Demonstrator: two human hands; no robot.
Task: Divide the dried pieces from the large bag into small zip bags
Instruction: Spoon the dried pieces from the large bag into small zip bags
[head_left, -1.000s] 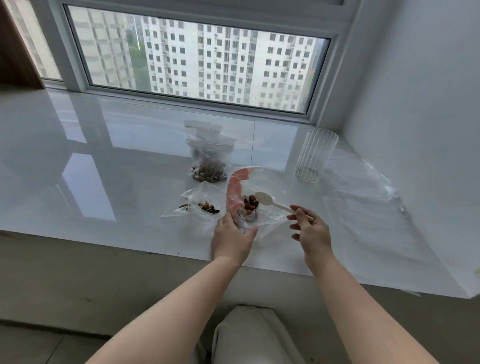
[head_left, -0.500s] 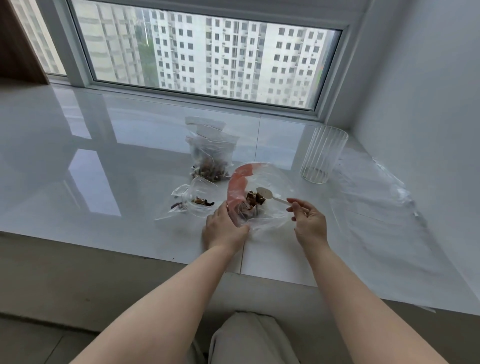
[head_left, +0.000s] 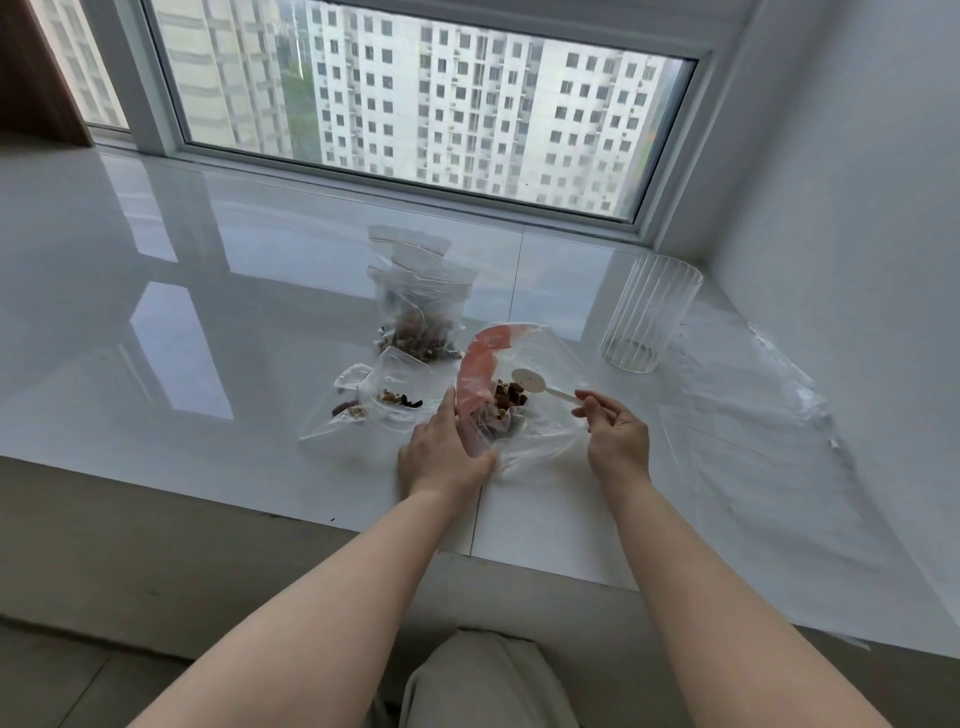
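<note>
spoon (head_left: 535, 385) above pieces (head_left: 508, 399), right grip (head_left: 613, 434)

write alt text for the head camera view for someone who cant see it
A person's left hand holds open a large clear bag with a red strip, while the right hand pinches a small white spoon over the dried pieces inside. On the white sill, small zip bags lie to the left and a ribbed clear cup stands at right.

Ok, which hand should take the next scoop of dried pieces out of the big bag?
Right. The right hand already pinches the white spoon, whose bowl sits just above the dried pieces. The left hand grips the large bag at its orange-edged mouth, steadying it.
</note>
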